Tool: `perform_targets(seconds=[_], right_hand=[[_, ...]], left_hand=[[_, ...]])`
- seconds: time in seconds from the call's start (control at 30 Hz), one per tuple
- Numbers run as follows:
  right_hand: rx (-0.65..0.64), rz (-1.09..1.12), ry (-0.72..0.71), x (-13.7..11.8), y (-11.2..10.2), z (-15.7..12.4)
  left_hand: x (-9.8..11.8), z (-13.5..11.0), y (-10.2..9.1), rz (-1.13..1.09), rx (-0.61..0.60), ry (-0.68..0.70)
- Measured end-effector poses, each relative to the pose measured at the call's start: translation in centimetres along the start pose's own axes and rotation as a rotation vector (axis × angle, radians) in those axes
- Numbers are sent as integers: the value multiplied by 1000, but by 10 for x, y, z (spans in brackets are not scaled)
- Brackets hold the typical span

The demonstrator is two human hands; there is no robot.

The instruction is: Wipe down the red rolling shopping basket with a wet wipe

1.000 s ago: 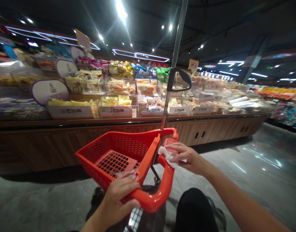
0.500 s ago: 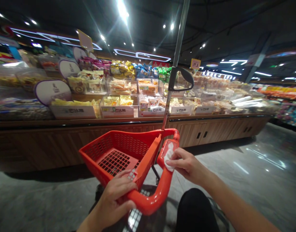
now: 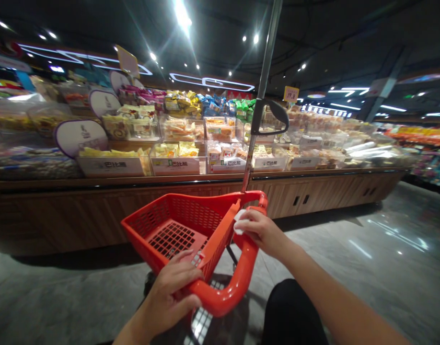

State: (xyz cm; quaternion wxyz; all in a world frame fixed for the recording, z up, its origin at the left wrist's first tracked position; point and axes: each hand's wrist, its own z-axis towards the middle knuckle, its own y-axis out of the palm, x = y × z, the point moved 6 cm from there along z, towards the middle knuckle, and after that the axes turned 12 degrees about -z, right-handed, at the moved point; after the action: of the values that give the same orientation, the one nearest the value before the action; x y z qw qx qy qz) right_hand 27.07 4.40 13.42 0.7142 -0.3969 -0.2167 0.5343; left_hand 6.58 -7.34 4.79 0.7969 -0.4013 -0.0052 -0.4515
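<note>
A red plastic shopping cart basket (image 3: 177, 225) stands in front of me, with a thick red handle bar (image 3: 237, 282) curving round its near end. My left hand (image 3: 171, 294) is wrapped round the near left end of that bar. My right hand (image 3: 261, 230) presses a small white wipe (image 3: 237, 221) against the far right part of the handle, fingers closed on the wipe. The basket holds nothing I can see. A grey pole (image 3: 263, 91) with a black hanging loop (image 3: 270, 117) rises from the cart.
A long wooden display counter (image 3: 205, 191) with bins of packaged snacks and bread (image 3: 177, 139) runs across behind the cart. Shiny grey floor (image 3: 367, 249) stretches to the right. More shelves (image 3: 421, 143) stand at far right. My dark trouser leg (image 3: 292, 311) is below.
My right hand has slid the white wipe along the handle, from its side up toward the far upper corner. My left hand keeps its grip. The view has shifted slightly.
</note>
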Motion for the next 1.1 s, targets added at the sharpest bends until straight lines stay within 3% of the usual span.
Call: perform_targets(seconds=[0.13, 0.33, 0.53, 0.67, 0.8, 0.9, 1.0, 1.1], right_hand=[[43, -125, 174, 24, -4, 3], [-14, -124, 77, -13, -4, -18], [192, -90, 258, 17, -15, -45], [278, -55, 307, 15, -7, -50], [322, -33, 343, 7, -1, -50], [342, -24, 355, 5, -1, -48], [382, -18, 387, -4, 1, -49], [431, 32, 379, -30, 8, -56]], left_hand=[[-1, -1, -2, 13, 40, 24], [1, 3, 0, -22, -54, -10], [1, 1, -5, 19, 11, 46], [5, -2, -12, 61, 47, 68], [30, 12, -16, 143, 35, 13], [60, 35, -10, 343, 79, -101], [89, 55, 12, 492, 41, -139], [100, 68, 39, 540, -90, -187]])
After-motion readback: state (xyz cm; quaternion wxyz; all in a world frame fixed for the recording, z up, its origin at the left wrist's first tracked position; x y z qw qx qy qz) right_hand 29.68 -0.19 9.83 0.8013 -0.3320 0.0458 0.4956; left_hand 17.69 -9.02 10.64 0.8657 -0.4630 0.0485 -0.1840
